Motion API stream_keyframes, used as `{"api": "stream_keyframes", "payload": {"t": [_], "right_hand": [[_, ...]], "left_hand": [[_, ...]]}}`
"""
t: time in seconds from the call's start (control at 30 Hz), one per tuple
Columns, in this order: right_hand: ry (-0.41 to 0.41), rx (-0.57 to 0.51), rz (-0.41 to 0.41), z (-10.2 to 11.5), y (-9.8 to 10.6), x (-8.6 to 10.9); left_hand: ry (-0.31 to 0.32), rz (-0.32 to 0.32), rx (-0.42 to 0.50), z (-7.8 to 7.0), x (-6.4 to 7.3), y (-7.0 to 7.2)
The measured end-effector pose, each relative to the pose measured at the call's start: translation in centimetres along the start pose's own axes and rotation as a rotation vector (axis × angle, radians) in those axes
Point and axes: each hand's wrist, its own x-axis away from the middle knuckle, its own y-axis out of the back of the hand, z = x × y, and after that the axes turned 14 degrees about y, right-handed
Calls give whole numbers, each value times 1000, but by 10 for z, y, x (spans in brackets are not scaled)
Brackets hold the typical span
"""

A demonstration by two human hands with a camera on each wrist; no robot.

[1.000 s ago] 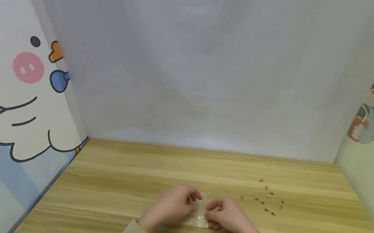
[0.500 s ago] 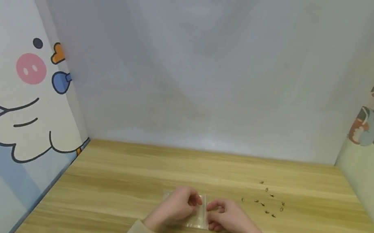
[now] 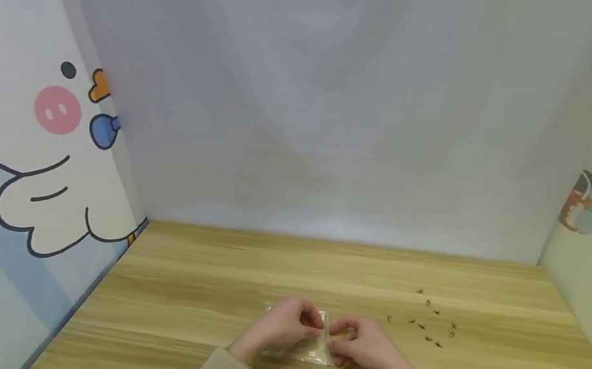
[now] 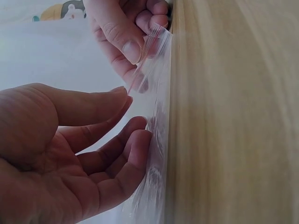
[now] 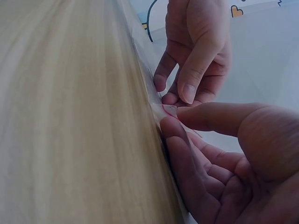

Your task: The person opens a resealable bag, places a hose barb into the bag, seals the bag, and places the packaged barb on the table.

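A clear plastic zip bag (image 3: pixel 322 357) lies flat on the table between my two hands, its opening side toward the right. A red line runs along the seal (image 4: pixel 148 46). My left hand (image 3: pixel 284 326) pinches the film by the seal between thumb and index finger; its other fingers (image 4: pixel 138 149) curl against the bag. From the opposite side my right hand (image 3: pixel 366 345) holds the bag's opening edge, thumb and index finger meeting at the red line in the right wrist view. Part of the bag is hidden under the left hand.
Several small dark metal pieces (image 3: pixel 422 326) lie scattered on the wooden table (image 3: pixel 199 273), beyond and right of the right hand. A pale wall (image 3: pixel 342 120) stands behind, with cartoon-printed panels (image 3: pixel 58 109) on both sides.
The left thumb and index finger have come together on the film near the seal. The right hand stays at the opening edge. The head view has shifted slightly.
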Motion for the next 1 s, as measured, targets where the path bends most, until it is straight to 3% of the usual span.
{"api": "stream_keyframes", "payload": {"t": [0.33,1.0], "right_hand": [[37,11,-7,0,1,-4],[33,-21,14,-6,0,-2]], "left_hand": [[42,3,-3,-5,-1,2],[51,32,3,1,-1,-1]]}}
